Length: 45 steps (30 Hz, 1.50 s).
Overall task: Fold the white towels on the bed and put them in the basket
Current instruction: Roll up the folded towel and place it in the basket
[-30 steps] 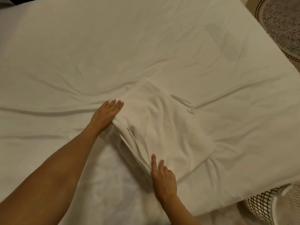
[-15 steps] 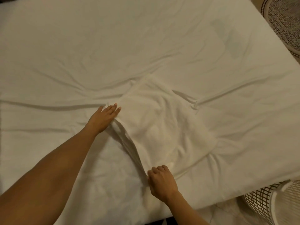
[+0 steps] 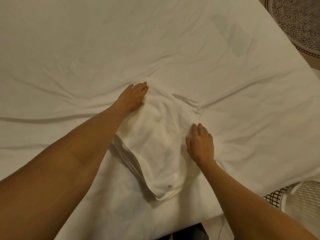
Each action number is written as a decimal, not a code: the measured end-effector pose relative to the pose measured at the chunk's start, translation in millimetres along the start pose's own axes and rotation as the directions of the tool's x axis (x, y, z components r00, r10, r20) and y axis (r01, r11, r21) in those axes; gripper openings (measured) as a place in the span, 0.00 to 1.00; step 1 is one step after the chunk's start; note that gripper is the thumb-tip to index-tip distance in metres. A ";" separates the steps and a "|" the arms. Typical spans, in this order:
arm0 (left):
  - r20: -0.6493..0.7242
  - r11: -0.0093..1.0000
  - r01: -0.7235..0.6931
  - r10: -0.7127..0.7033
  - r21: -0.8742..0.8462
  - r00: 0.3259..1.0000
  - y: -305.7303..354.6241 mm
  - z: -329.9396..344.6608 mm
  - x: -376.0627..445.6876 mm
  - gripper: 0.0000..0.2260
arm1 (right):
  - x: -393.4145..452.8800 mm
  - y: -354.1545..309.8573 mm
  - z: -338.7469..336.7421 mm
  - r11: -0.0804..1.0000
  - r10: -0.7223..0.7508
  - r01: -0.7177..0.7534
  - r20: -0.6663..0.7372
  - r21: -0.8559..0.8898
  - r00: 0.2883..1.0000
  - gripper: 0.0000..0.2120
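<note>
A folded white towel (image 3: pixel 155 153) lies on the white bed (image 3: pixel 86 58), with its layered edges showing along its left and near sides. My left hand (image 3: pixel 134 97) rests flat at the towel's far left corner, fingers together, holding nothing that I can see. My right hand (image 3: pixel 200 144) lies flat, palm down, on the towel's right side with its fingers slightly spread. A white lattice basket (image 3: pixel 297 196) stands on the floor at the bed's near right corner, partly cut off by the frame edge.
The bed sheet is creased around the towel. A round patterned rug (image 3: pixel 297 23) lies on the floor past the bed's right edge at the top right. The bed's near edge runs along the bottom of the view.
Both hands have moved away from me along the towel: the left from the left edge to the far corner, the right from the near corner onto the right side. The towel looks narrower.
</note>
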<state>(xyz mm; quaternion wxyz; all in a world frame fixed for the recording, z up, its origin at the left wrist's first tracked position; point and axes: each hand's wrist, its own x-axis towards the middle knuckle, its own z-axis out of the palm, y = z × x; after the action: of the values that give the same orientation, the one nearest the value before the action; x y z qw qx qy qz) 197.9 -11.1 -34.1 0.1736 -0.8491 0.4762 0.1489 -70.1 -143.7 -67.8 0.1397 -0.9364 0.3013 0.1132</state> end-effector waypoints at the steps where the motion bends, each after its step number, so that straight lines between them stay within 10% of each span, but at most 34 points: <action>1: 0.016 1.000 -0.022 0.022 0.021 1.000 7.0 -3.0 12.8 0.33 | 7.9 5.0 -2.7 0.999 0.043 -0.043 0.006 0.017 0.999 0.29; 8: 0.130 0.988 -0.148 0.140 0.055 0.982 51.7 -3.6 75.2 0.47 | 46.4 33.1 -7.0 0.980 0.098 -0.132 0.220 0.148 0.971 0.31; 22: 0.250 0.951 -0.209 0.150 0.229 0.957 40.8 -20.6 106.4 0.24 | 72.6 46.7 -13.3 0.922 0.164 -0.328 0.558 0.207 0.813 0.30; 35: 0.274 0.973 -0.163 0.114 0.162 0.955 23.4 -13.5 51.4 0.19 | 49.9 46.3 -26.4 0.941 0.040 -0.245 0.643 0.233 0.765 0.32; 45: 0.435 0.998 -0.062 0.046 0.021 0.899 11.7 -50.4 3.7 0.15 | 24.9 32.2 -50.5 0.929 0.113 -0.285 0.550 0.238 0.828 0.14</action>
<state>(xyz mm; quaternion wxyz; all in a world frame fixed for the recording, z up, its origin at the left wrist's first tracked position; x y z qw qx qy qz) 194.1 -41.6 7.7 0.2858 -0.7779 0.4513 0.3310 -63.1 -198.7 -34.2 0.3492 -0.7984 0.3623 0.3308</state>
